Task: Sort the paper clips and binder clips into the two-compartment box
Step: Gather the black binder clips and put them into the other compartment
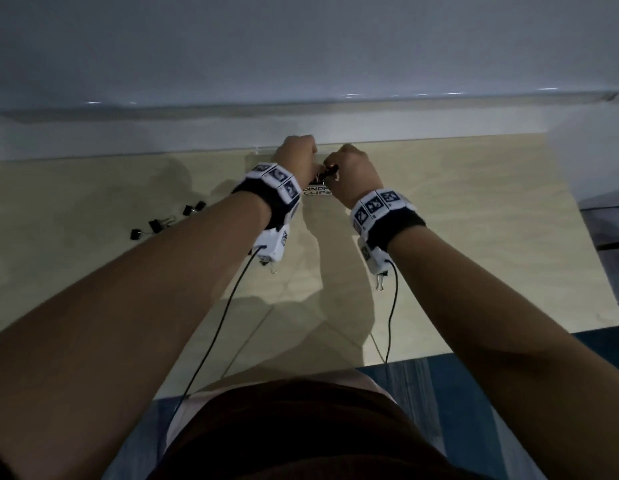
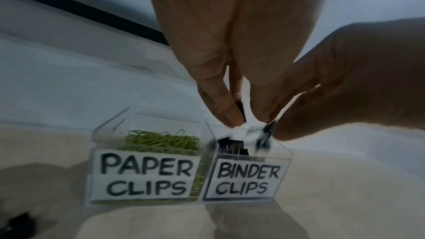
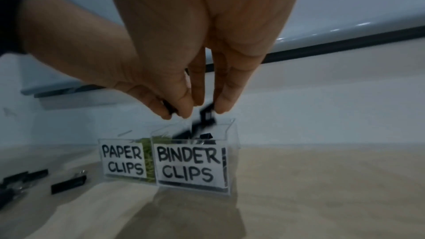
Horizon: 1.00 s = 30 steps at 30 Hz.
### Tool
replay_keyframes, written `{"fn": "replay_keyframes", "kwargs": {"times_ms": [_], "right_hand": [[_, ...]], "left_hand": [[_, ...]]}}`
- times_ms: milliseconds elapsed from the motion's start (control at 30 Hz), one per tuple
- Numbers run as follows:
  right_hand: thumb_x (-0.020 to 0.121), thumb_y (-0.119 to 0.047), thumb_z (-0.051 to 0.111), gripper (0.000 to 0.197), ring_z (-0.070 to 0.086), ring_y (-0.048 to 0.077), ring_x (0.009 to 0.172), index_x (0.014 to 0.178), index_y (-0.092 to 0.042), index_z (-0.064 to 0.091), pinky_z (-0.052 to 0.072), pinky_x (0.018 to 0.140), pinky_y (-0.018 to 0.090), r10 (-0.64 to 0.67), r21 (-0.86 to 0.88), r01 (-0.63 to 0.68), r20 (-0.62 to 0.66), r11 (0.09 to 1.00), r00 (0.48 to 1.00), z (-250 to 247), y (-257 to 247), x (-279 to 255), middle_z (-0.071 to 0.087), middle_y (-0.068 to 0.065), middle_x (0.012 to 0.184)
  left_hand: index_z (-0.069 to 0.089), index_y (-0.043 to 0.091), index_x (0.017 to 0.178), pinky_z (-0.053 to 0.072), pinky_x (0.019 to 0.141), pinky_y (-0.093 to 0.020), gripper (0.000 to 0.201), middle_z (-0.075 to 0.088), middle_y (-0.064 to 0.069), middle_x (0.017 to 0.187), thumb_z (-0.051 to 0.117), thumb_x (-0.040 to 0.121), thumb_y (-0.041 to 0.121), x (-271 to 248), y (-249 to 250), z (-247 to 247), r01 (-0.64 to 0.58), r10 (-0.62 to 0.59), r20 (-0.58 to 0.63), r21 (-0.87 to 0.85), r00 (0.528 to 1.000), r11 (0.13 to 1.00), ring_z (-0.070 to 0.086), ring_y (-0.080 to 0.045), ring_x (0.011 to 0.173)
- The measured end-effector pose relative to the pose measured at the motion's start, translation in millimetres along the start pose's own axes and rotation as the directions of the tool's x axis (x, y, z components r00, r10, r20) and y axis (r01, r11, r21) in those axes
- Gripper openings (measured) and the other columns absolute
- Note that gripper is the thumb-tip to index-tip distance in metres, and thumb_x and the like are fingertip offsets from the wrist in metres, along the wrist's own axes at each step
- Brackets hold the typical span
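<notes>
Fingertips [image 2: 226, 114] of left hand [image 1: 296, 157] narrowly pinched on a small black binder clip, poised above the right-hand compartment. Fingertips [image 3: 224, 105] of right hand [image 1: 353, 173] likewise pinched on binder clip [image 3: 207, 114], which hangs blurred just over the same opening; whether already slipping free cannot be told.

Left to right on table [image 1: 474, 237]: loose binder clips [image 1: 169, 220] near the left edge, unsorted. Clear two-compartment box [image 2: 285, 154] toward the far edge, at the middle. Left compartment labelled PAPER CLIPS, holding green paper clips [image 2: 161, 140]. Right compartment labelled BINDER CLIPS, with black clips [image 2: 232, 146] already inside. Two further clips under the wrists, near the middle of the table, partly hidden.

Step judged: dropping binder clips into the right compartment. Recommended: keep both pinches centred over that opening, clear of the divider and of each other; lower close to the rim before letting go; release one hand at a time to avoid a bounce into the paper clip side. Sorting judged well along, loose clips outstanding.
</notes>
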State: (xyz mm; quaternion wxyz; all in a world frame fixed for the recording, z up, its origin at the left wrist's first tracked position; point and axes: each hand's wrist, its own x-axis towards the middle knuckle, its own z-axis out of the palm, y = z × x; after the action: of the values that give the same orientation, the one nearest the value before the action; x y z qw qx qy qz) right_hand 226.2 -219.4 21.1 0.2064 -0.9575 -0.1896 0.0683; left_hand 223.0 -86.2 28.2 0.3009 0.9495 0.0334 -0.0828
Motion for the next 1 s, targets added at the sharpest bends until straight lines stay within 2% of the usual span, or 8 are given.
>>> {"fn": "replay_keyframes", "kwargs": {"times_ms": [167, 267, 333, 400, 500, 633, 800, 1000], "right_hand": [[0.076, -0.009, 0.063, 0.026, 0.058, 0.034, 0.094, 0.102, -0.009, 0.067, 0.048, 0.082, 0.034, 0.089, -0.025, -0.089, 0.008, 0.996, 0.996, -7, 26, -40, 0.057, 0.016, 0.107], [0.076, -0.023, 0.066, 0.026, 0.057, 0.035, 0.092, 0.101, -0.015, 0.062, 0.048, 0.082, 0.035, 0.289, -0.094, -0.277, 0.146, 0.956, 0.946, 4, 60, -91, 0.051, 0.014, 0.106], [0.075, -0.036, 0.067, 0.036, 0.056, 0.036, 0.091, 0.103, -0.016, 0.055, 0.049, 0.082, 0.039, 0.391, -0.131, -0.369, 0.244, 0.920, 0.887, 18, 75, -121, 0.047, 0.014, 0.103], [0.074, -0.047, 0.068, 0.047, 0.053, 0.035, 0.089, 0.104, -0.016, 0.050, 0.049, 0.079, 0.041, 0.433, -0.137, -0.411, 0.249, 0.901, 0.866, 30, 80, -142, 0.045, 0.012, 0.102], [0.078, -0.040, 0.068, 0.042, 0.050, 0.036, 0.087, 0.102, -0.011, 0.050, 0.048, 0.077, 0.043, 0.450, -0.095, -0.440, 0.182, 0.893, 0.874, 45, 75, -158, 0.044, 0.014, 0.102], [0.080, -0.012, 0.060, 0.015, 0.054, 0.039, 0.078, 0.089, -0.002, 0.055, 0.049, 0.071, 0.040, 0.365, -0.019, -0.366, 0.129, 0.931, 0.922, 59, 61, -159, 0.049, 0.018, 0.092], [0.074, -0.004, 0.063, 0.002, 0.055, 0.032, 0.067, 0.073, -0.004, 0.062, 0.049, 0.066, 0.035, 0.143, 0.092, -0.158, 0.159, 0.983, 0.977, 61, 15, -127, 0.052, 0.014, 0.081], [0.074, -0.005, 0.064, 0.026, 0.058, 0.029, 0.082, 0.100, -0.006, 0.067, 0.052, 0.076, 0.036, -0.237, 0.202, 0.189, 0.253, 0.961, 0.938, 75, -39, -89, 0.057, 0.012, 0.098]], "left_hand": [[0.054, 0.007, 0.122, 0.046, 0.093, -0.036, 0.045, 0.059, -0.015, 0.119, 0.068, 0.083, 0.023, -16, -2, -7, -0.069, 0.070, 0.035, -0.041, 0.997, 0.997, 0.057, -0.028, 0.106], [0.060, 0.008, 0.106, 0.047, 0.074, -0.025, 0.023, 0.062, -0.007, 0.105, 0.065, 0.084, 0.015, -62, -36, -19, -0.122, 0.127, 0.075, -0.066, 0.989, 0.990, 0.057, -0.017, 0.089], [0.062, 0.010, 0.096, 0.042, 0.065, -0.019, 0.015, 0.062, -0.006, 0.099, 0.067, 0.082, 0.013, -99, -70, -23, -0.101, 0.109, 0.158, -0.058, 0.981, 0.993, 0.057, -0.016, 0.083], [0.062, 0.017, 0.088, 0.041, 0.066, -0.022, 0.015, 0.060, -0.003, 0.096, 0.071, 0.078, 0.015, -131, -102, -25, -0.056, 0.052, 0.265, 0.006, 0.963, 0.998, 0.058, -0.018, 0.084], [0.060, 0.022, 0.092, 0.040, 0.070, -0.022, 0.025, 0.052, 0.005, 0.101, 0.076, 0.073, 0.021, -169, -138, -28, 0.043, -0.062, 0.376, 0.057, 0.925, 0.997, 0.053, -0.011, 0.091], [0.062, 0.016, 0.102, 0.043, 0.083, -0.027, 0.033, 0.050, 0.003, 0.105, 0.075, 0.071, 0.014, -203, -164, -21, -0.037, -0.015, 0.379, 0.129, 0.925, 0.991, 0.049, -0.013, 0.096], [0.063, 0.016, 0.089, 0.045, 0.079, -0.030, 0.013, 0.055, 0.001, 0.094, 0.065, 0.076, 0.012, -209, -175, -10, -0.020, -0.022, 0.315, 0.130, 0.949, 0.991, 0.054, -0.017, 0.090], [0.058, 0.019, 0.112, 0.045, 0.082, -0.026, 0.029, 0.050, 0.006, 0.103, 0.062, 0.083, 0.018, -180, -145, -3, 0.097, -0.092, 0.061, -0.076, 0.994, 0.992, 0.051, -0.010, 0.093]]}}
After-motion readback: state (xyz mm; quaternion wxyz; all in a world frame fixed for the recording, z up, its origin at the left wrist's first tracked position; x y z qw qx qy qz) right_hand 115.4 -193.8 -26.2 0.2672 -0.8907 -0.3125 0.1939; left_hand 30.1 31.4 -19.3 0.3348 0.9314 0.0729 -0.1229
